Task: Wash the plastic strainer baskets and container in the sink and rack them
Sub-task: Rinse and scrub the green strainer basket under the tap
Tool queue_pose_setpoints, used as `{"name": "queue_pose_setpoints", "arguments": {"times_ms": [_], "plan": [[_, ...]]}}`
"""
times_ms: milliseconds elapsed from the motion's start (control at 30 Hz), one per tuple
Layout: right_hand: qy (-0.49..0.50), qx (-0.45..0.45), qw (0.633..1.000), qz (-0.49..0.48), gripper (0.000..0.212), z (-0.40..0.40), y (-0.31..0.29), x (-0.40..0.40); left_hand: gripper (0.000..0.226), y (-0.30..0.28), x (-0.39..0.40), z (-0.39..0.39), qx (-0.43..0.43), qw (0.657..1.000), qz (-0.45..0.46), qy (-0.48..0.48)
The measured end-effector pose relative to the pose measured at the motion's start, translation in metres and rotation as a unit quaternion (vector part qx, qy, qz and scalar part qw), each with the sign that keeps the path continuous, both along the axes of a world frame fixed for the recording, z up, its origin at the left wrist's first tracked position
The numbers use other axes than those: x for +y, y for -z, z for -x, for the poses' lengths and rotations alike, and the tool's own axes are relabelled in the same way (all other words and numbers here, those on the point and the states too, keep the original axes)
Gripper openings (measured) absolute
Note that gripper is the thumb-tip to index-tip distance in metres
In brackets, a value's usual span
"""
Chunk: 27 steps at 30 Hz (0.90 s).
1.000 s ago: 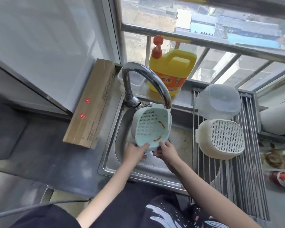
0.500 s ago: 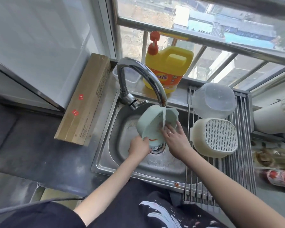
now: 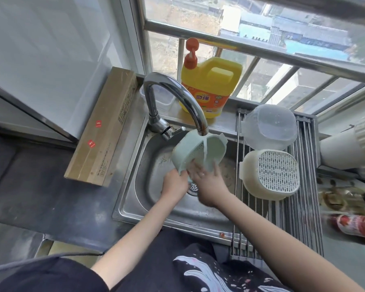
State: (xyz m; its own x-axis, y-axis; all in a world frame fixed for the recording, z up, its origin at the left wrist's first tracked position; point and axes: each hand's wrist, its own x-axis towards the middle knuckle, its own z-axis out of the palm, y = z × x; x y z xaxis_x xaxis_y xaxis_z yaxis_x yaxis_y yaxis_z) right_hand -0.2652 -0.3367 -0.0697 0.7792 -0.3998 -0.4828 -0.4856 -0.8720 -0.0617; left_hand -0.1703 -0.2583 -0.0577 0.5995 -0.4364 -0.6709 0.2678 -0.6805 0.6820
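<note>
The left hand (image 3: pixel 174 184) grips the lower rim of a pale green perforated plastic strainer basket (image 3: pixel 195 153), fingers curled round its edge. The right hand (image 3: pixel 209 184) reaches into the basket's open side with fingers spread against the inside. The basket tilts over the steel sink (image 3: pixel 156 199), near its back edge, under water running from the curved chrome tap (image 3: pixel 177 95). On the roll-up metal rack (image 3: pixel 303 207) over the sink's right side lie a cream plastic strainer basket (image 3: pixel 270 172) and, behind it, a clear plastic container (image 3: pixel 269 126).

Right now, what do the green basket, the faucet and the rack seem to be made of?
Green basket: likely matte plastic, with moulded perforations. Faucet: probably chromed metal, mirror-bright reflections. Rack: seemingly stainless steel, parallel shiny grey rods.
</note>
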Motion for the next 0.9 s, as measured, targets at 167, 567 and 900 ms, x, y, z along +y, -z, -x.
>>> {"name": "queue_pose_setpoints", "arguments": {"times_ms": [167,567,900], "plan": [[-0.036,0.007,0.998,0.047,0.08,0.009,-0.004,-0.01,0.033,0.015,0.008,0.0,-0.017,1.0,-0.015,0.017],[0.003,-0.016,1.0,0.013,0.08,0.007,-0.005,0.0,0.05,0.022,0.008,-0.002,-0.033,0.999,-0.006,0.023],[0.022,-0.025,0.987,-0.154,0.086,0.003,0.001,0.02,0.04,-0.005,0.005,0.003,-0.016,0.999,-0.026,0.033]]}}
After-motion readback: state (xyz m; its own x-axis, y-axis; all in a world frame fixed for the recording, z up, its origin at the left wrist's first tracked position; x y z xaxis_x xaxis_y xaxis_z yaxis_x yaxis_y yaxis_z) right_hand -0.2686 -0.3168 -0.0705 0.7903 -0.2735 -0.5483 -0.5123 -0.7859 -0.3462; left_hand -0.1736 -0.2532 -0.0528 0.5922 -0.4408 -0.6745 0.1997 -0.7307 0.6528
